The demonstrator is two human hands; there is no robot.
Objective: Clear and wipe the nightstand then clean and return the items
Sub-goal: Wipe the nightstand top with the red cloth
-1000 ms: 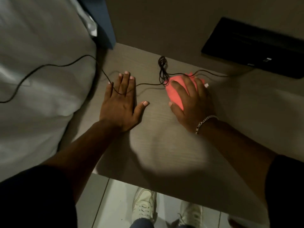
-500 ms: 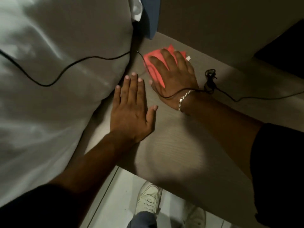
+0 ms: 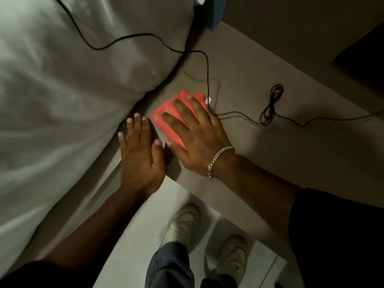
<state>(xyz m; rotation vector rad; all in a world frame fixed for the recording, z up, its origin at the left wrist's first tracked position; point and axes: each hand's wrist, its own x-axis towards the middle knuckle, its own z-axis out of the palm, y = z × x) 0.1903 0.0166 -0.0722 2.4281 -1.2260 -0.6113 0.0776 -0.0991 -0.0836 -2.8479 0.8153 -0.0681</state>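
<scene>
A folded red cloth (image 3: 166,113) lies on the grey-brown nightstand top (image 3: 280,146). My right hand (image 3: 195,136) presses flat on the cloth, fingers spread, a silver bracelet at the wrist. My left hand (image 3: 141,156) rests flat and bare on the nightstand's front left corner, just left of the cloth, thumb nearly touching my right thumb. A thin black cable (image 3: 272,104) runs across the nightstand, bundled in a small coil at the right and passing under my right fingertips.
A white pillow and bedding (image 3: 72,90) press against the nightstand's left edge, with the cable trailing over them. A blue headboard corner (image 3: 216,15) sits at the back. My pale shoes (image 3: 185,225) stand on light floor tiles below the front edge.
My right hand has slid the cloth from the back left corner toward the front, closer to my left hand. My left hand stays flat near the front left edge.
</scene>
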